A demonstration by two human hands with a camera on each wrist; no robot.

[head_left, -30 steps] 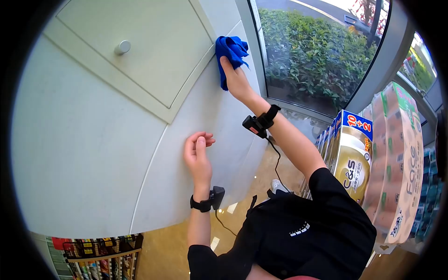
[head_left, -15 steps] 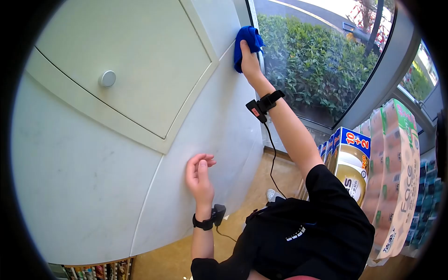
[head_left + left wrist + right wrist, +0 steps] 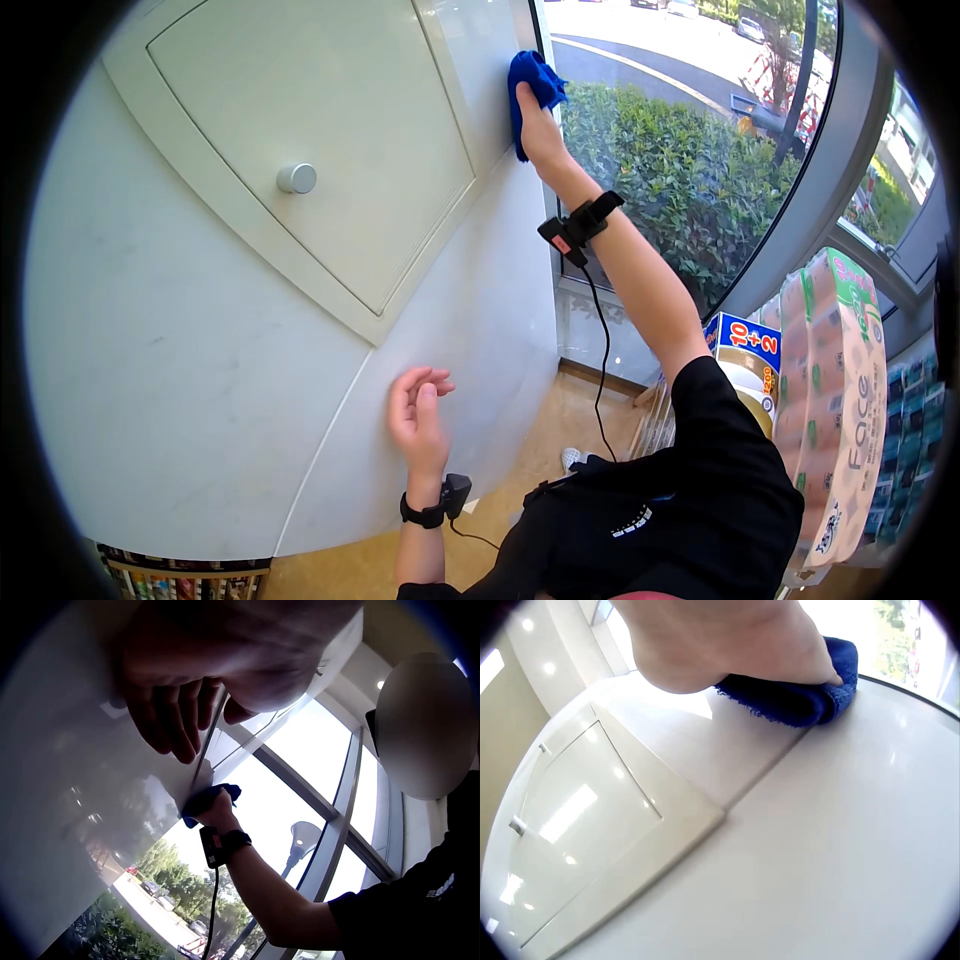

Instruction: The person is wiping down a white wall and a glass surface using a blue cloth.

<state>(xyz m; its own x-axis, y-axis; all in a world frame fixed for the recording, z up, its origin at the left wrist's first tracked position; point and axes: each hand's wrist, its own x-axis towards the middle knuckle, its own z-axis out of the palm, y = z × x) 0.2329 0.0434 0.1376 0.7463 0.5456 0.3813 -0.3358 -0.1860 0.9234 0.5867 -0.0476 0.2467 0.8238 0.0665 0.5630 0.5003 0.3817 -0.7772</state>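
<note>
In the head view, my right hand [image 3: 543, 138] grips a folded blue cloth [image 3: 522, 75] at the far end of the white wall [image 3: 230, 380], beside the window frame. The thumb lies over the cloth. From the right wrist, the fuzzy-edged cloth [image 3: 780, 701] shows against the glossy white surface, across a seam that runs from the panel's corner; most of my fingers are hidden. Lower down, my left hand [image 3: 420, 430] hangs close to the wall with loosely bent fingers and nothing in it. Its fingers [image 3: 176, 724] hang down in the left wrist view.
A cream access panel [image 3: 320, 130] with a round knob [image 3: 297, 179] stands out from the wall. Glass with a hedge [image 3: 650, 150] outside is at the right. Stacked tissue packs [image 3: 830, 400] stand by my right side. A cable [image 3: 605, 350] hangs from my right wrist.
My right hand has moved the cloth away from the panel's edge, outward to the window frame, then stayed about there. The head view has shifted; my left hand stays loosely bent by the wall.
</note>
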